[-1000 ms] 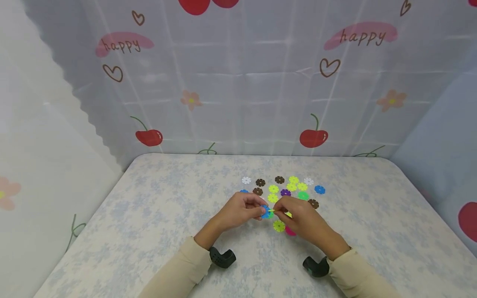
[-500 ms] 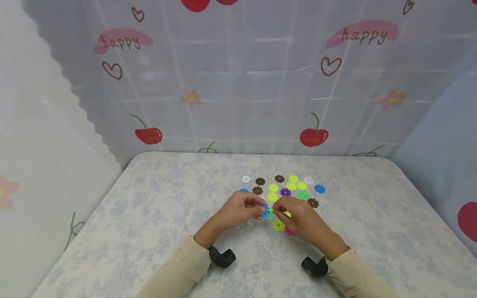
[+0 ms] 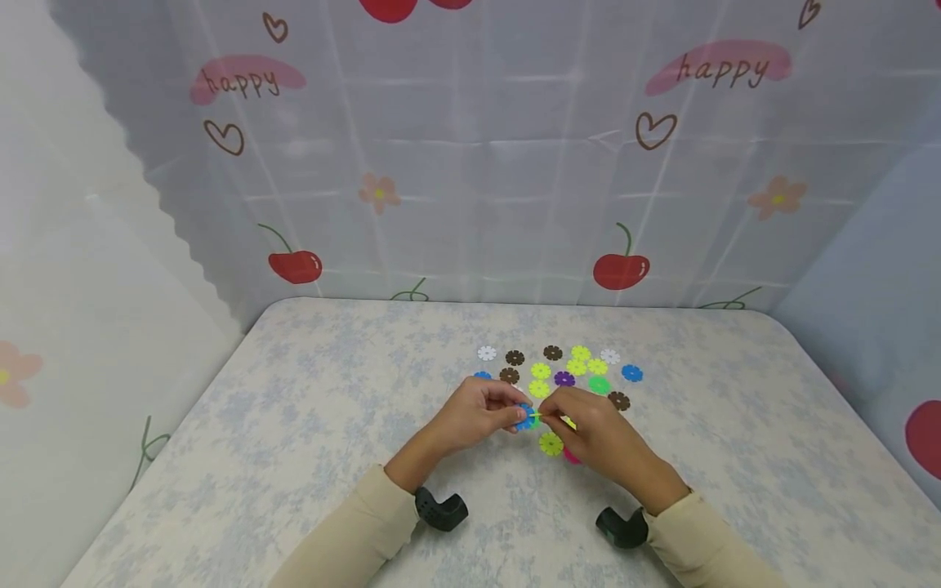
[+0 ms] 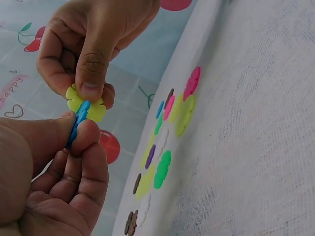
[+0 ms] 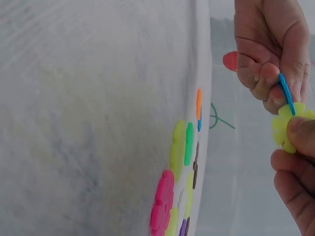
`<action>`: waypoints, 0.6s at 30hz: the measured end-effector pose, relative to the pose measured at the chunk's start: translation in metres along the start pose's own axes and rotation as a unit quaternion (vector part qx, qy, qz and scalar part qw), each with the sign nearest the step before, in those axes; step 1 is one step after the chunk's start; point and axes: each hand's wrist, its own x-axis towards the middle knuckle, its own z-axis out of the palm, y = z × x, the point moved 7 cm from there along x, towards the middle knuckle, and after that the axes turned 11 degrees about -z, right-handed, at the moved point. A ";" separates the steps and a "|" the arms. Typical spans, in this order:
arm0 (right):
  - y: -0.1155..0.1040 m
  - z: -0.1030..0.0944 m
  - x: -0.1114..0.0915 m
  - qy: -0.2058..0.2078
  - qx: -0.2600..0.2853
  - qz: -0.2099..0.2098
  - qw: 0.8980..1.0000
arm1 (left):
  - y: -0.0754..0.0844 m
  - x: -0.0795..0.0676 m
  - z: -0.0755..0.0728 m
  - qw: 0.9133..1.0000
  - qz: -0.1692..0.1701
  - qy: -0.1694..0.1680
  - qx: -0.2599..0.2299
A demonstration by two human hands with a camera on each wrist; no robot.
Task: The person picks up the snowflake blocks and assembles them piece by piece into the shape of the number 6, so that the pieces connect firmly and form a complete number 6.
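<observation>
Between thumb and forefinger my left hand [image 3: 474, 415] pinches a blue notched disc [image 4: 78, 123], a flower-shaped interlocking piece. Opposite it, my right hand [image 3: 588, 420] pinches a yellow notched disc [image 5: 281, 129] of the same kind. The two discs meet crosswise at their edges, the blue one overlapping the yellow one's notched rim in both wrist views. Both are held up above the table. The fingertips hide part of each disc.
Loose notched discs lie beyond and under the hands: a purple disc [image 3: 564, 379], a brown disc [image 3: 515, 358], a white disc [image 3: 487, 353], a blue disc [image 3: 632, 373], a yellow disc [image 3: 550, 444] and several more. The patterned tablecloth [image 3: 353, 367] runs back to a printed curtain [image 3: 456, 204].
</observation>
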 end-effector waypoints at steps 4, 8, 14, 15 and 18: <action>-0.002 0.000 0.001 0.003 0.000 -0.018 1.000 | -0.002 0.000 0.000 1.000 -0.006 -0.002 -0.001; -0.002 0.000 0.000 0.010 0.011 -0.016 1.000 | -0.002 -0.001 -0.001 1.000 -0.016 -0.002 -0.017; -0.001 -0.001 0.000 0.015 0.018 -0.010 1.000 | -0.004 0.000 -0.002 0.999 -0.030 -0.008 -0.023; -0.001 -0.001 0.000 0.014 0.016 -0.009 1.000 | -0.003 0.000 -0.002 0.999 -0.031 -0.009 -0.020; 0.000 -0.003 0.000 0.015 0.013 -0.008 1.000 | -0.002 0.000 -0.003 1.000 -0.028 -0.010 -0.010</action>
